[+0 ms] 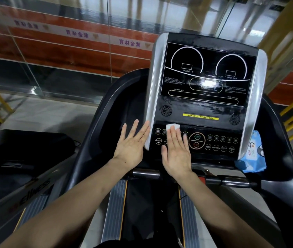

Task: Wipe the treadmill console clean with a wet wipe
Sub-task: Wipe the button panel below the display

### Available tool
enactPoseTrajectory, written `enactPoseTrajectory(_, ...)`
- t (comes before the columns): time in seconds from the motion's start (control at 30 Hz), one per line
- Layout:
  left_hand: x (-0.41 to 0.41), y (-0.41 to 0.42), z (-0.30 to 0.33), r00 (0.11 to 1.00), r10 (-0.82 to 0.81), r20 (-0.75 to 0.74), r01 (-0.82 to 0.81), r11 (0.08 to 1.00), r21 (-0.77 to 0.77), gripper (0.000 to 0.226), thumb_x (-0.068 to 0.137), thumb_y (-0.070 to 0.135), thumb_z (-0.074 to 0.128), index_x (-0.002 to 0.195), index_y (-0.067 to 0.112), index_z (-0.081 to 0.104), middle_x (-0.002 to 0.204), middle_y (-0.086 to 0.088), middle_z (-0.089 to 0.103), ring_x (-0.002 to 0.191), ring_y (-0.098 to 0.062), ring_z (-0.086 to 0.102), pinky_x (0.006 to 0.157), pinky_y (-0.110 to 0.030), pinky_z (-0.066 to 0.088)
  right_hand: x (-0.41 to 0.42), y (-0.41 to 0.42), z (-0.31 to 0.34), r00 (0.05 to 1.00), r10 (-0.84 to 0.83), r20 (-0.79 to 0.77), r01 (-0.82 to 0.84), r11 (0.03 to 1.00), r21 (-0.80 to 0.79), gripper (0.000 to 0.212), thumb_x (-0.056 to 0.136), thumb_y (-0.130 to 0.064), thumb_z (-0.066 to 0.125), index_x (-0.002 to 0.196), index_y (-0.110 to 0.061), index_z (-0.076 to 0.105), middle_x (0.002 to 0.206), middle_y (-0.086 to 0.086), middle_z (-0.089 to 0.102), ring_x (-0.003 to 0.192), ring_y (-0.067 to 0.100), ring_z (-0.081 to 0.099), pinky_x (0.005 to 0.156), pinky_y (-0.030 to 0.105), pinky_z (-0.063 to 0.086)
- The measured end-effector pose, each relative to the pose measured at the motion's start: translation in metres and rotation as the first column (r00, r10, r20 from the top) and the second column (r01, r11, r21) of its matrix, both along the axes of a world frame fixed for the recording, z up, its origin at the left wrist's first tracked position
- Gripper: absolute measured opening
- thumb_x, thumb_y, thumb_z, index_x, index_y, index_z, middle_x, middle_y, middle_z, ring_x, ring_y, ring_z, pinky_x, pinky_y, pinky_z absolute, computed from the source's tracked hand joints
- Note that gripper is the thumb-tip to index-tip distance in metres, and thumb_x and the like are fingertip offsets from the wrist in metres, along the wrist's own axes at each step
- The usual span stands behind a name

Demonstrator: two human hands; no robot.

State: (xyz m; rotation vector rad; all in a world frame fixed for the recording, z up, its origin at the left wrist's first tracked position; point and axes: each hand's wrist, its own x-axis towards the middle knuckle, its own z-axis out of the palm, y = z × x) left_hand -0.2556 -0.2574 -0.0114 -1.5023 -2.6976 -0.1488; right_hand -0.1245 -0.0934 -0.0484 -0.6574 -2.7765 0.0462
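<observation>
1. On console [204, 97] button panel, left side: right hand [177, 151] flat, fingers straight, pressing white wet wipe [172, 126] onto buttons.
2. Left hand [130, 145] open, fingers spread, beside console's left silver edge.
3. Blue wipes pack [252, 158] sits right of console.

A: Views listed?
B: 1, head-worn, wide-angle, edges bowed.
A: Facing?
B: Forward and down, onto the treadmill console [204, 97], which stands close and fills the centre right.
A: Lower frame?
B: Both forearms reach in from the bottom edge; belt [151, 203] lies straight below.
A: Upper frame?
B: Glass wall [61, 42], well beyond the console.
A: Shared area?
B: None; 1 view only.
</observation>
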Motion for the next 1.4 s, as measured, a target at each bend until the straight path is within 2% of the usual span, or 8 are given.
enactPoseTrajectory(0.2,-0.003,-0.002,0.000,1.000,-0.002,-0.002,0.002,1.000,0.008,0.085,0.099,0.017,0.039,0.162,0.022,-0.018,0.169,0.009,-0.028,0.155,-0.029,-0.027,0.125,-0.059,-0.013,-0.029,-0.020,0.004,0.986,0.168,0.022,-0.168,0.986,0.008,0.065,0.109,-0.039,0.027,0.167,-0.015,0.012,0.175,-0.001,0.003,0.162,0.014,-0.007,0.132,0.046,0.004)
enactPoseTrajectory(0.33,-0.003,-0.002,0.001,1.000,-0.007,-0.013,0.007,1.000,-0.005,0.088,0.099,0.017,0.041,0.161,0.021,-0.020,0.168,0.008,-0.032,0.155,-0.030,-0.029,0.125,-0.059,-0.014,0.008,0.009,-0.002,0.998,0.061,0.014,-0.062,0.998,0.017,0.066,0.108,-0.041,0.028,0.167,-0.017,0.012,0.175,0.000,0.007,0.162,0.014,-0.002,0.131,0.048,0.010)
enactPoseTrajectory(0.5,0.001,0.001,-0.003,1.000,0.010,-0.017,-0.010,1.000,0.003,0.090,0.098,0.017,0.043,0.160,0.018,-0.022,0.166,0.006,-0.036,0.155,-0.031,-0.028,0.126,-0.060,-0.009,0.024,0.017,-0.007,0.992,-0.120,-0.042,0.117,0.990,-0.076,0.066,0.109,-0.044,0.021,0.166,-0.012,0.013,0.175,0.003,0.007,0.162,0.017,-0.001,0.131,0.049,0.012)
enactPoseTrajectory(0.67,0.004,0.004,-0.001,1.000,0.019,-0.010,-0.019,1.000,0.009,0.087,0.098,0.017,0.041,0.161,0.016,-0.020,0.167,0.004,-0.033,0.155,-0.031,-0.028,0.127,-0.058,-0.008,-0.018,-0.013,0.008,0.997,0.073,-0.008,-0.073,0.994,-0.081,0.065,0.110,-0.043,0.022,0.167,-0.019,0.004,0.175,-0.003,0.002,0.161,0.014,-0.008,0.132,0.043,0.001)
enactPoseTrajectory(0.77,0.006,0.006,-0.001,0.999,0.033,-0.015,-0.032,0.999,0.030,0.084,0.099,0.018,0.041,0.162,0.015,-0.014,0.169,0.002,-0.029,0.155,-0.031,-0.028,0.127,-0.058,-0.007,-0.019,-0.008,0.009,0.993,0.116,0.023,-0.115,0.993,-0.023,0.066,0.109,-0.045,0.025,0.167,-0.018,0.008,0.175,-0.002,0.001,0.161,0.012,-0.007,0.132,0.043,0.003)
enactPoseTrajectory(0.87,0.013,0.011,0.000,0.999,0.049,-0.011,-0.048,0.997,0.055,0.083,0.100,0.021,0.044,0.163,0.012,-0.008,0.171,-0.002,-0.023,0.156,-0.031,-0.026,0.127,-0.058,-0.005,-0.006,0.005,0.007,0.994,0.102,0.023,-0.103,0.995,0.019,0.066,0.108,-0.045,0.028,0.166,-0.016,0.017,0.175,0.000,0.009,0.162,0.013,0.000,0.132,0.046,0.010)
enactPoseTrajectory(1.07,0.032,0.030,0.002,0.997,0.069,-0.045,-0.065,0.993,0.103,0.087,0.095,0.019,0.053,0.164,0.011,0.001,0.173,-0.008,-0.015,0.158,-0.030,-0.021,0.128,-0.058,0.001,0.026,0.041,0.003,0.999,0.014,0.040,-0.015,0.999,0.028,0.068,0.109,-0.047,0.025,0.167,-0.016,0.011,0.175,-0.001,0.005,0.162,0.013,-0.003,0.132,0.045,0.008)
enactPoseTrajectory(1.4,0.087,0.108,0.009,0.997,0.017,-0.081,-0.010,0.996,0.085,0.088,0.096,0.022,0.048,0.164,0.012,-0.008,0.172,-0.006,-0.019,0.157,-0.029,-0.022,0.128,-0.056,-0.001,0.082,0.113,0.005,0.997,-0.046,0.068,0.041,0.996,0.079,0.068,0.109,-0.050,0.019,0.167,-0.016,0.009,0.175,0.000,0.004,0.162,0.014,-0.001,0.132,0.046,0.011)
